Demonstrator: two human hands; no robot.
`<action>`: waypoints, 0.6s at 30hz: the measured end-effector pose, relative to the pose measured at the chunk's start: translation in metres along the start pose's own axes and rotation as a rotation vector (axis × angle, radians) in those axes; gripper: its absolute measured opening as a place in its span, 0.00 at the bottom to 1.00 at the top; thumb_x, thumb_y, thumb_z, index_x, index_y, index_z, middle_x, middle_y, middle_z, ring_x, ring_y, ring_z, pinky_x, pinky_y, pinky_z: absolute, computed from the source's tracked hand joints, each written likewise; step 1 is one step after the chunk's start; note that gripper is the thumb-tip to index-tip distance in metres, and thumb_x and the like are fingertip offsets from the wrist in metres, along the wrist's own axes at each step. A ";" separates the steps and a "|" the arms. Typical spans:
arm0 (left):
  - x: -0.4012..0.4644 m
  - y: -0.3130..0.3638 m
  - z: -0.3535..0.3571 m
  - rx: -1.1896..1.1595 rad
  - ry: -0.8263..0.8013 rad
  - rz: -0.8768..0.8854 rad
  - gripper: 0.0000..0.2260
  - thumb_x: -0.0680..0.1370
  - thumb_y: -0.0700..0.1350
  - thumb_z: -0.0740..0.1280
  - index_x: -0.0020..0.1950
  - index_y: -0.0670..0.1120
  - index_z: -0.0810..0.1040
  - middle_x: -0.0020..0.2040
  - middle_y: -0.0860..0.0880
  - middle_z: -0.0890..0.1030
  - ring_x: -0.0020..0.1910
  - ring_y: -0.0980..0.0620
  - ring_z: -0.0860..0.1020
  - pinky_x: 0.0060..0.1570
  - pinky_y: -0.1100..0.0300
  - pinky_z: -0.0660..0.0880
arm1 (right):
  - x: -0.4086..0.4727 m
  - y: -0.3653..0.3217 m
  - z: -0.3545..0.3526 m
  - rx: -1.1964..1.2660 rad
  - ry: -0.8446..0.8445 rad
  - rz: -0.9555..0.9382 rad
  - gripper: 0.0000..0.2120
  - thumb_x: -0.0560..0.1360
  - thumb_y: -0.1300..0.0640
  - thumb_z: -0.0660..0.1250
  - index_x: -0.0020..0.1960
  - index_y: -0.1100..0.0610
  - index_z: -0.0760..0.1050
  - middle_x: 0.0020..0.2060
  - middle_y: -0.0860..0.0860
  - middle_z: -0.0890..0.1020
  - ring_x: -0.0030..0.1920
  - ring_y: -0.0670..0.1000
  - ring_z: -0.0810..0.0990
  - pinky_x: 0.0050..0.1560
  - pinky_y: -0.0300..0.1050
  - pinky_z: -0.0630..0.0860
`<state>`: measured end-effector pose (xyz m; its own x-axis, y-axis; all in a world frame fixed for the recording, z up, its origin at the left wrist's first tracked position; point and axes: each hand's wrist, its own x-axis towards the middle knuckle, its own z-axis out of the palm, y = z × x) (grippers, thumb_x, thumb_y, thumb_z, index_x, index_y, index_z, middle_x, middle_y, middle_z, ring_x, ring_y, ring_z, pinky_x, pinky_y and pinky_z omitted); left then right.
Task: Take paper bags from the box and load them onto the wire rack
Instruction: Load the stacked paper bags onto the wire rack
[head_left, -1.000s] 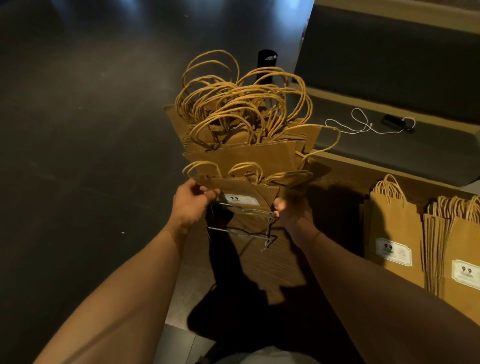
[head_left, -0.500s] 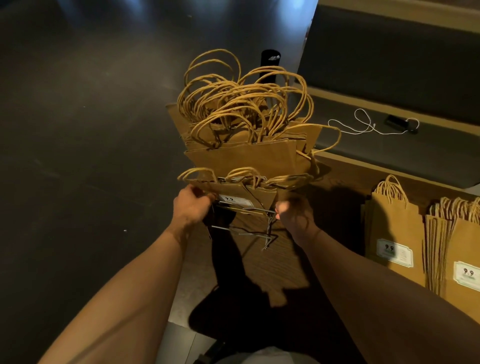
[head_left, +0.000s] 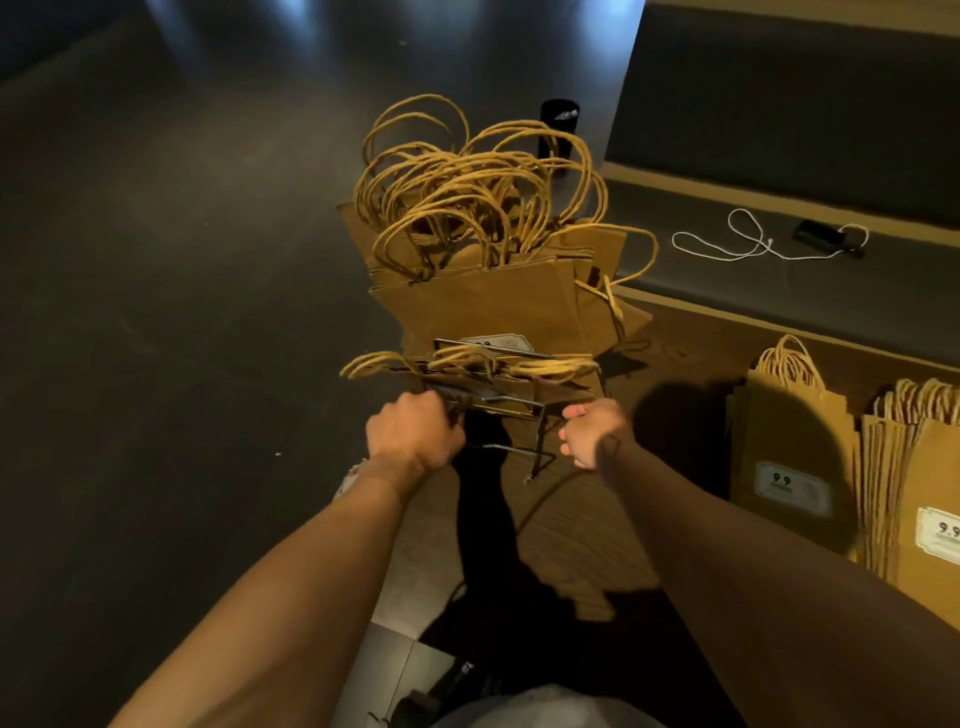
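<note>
The left hand (head_left: 413, 439) is gripping the wire rack (head_left: 506, 410) at its low tier; the right hand (head_left: 589, 434) is hanging loosely curled, holding nothing; the paper bags (head_left: 483, 306) sitting in the rack look light and floppy, best pinched by their stiff folded edges rather than by their tangling handles.

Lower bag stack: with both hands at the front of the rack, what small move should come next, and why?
Probably settle the lower bag stack fully down behind the rack wires. The left hand curls at the stack's near left corner, the right hand sits loosely curled at its right end, and its handles look splayed.
</note>
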<state>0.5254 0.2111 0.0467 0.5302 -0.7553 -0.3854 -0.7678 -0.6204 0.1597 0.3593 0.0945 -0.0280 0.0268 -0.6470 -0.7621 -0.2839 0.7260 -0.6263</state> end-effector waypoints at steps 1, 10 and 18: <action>-0.005 0.011 0.003 0.016 0.000 0.049 0.15 0.79 0.57 0.62 0.56 0.48 0.80 0.54 0.44 0.82 0.55 0.40 0.79 0.50 0.52 0.74 | 0.000 0.002 -0.007 -0.055 0.010 -0.025 0.09 0.78 0.63 0.60 0.53 0.59 0.77 0.58 0.59 0.79 0.58 0.58 0.78 0.63 0.50 0.73; -0.028 0.130 0.044 -0.006 -0.168 0.361 0.15 0.80 0.54 0.61 0.61 0.49 0.79 0.54 0.44 0.82 0.55 0.42 0.80 0.56 0.48 0.78 | -0.018 0.016 -0.114 0.029 0.040 -0.138 0.10 0.76 0.68 0.61 0.52 0.58 0.76 0.45 0.56 0.77 0.39 0.50 0.76 0.35 0.42 0.74; -0.030 0.243 0.099 -0.217 -0.342 0.343 0.12 0.79 0.52 0.64 0.60 0.53 0.79 0.56 0.48 0.82 0.53 0.48 0.80 0.56 0.55 0.78 | -0.001 0.048 -0.226 -0.168 0.370 -0.143 0.10 0.75 0.62 0.65 0.56 0.60 0.78 0.52 0.57 0.81 0.52 0.57 0.78 0.51 0.49 0.76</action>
<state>0.2876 0.1041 0.0073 0.0866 -0.8330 -0.5464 -0.7655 -0.4067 0.4986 0.1294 0.0776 -0.0203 -0.2598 -0.8003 -0.5404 -0.4555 0.5950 -0.6622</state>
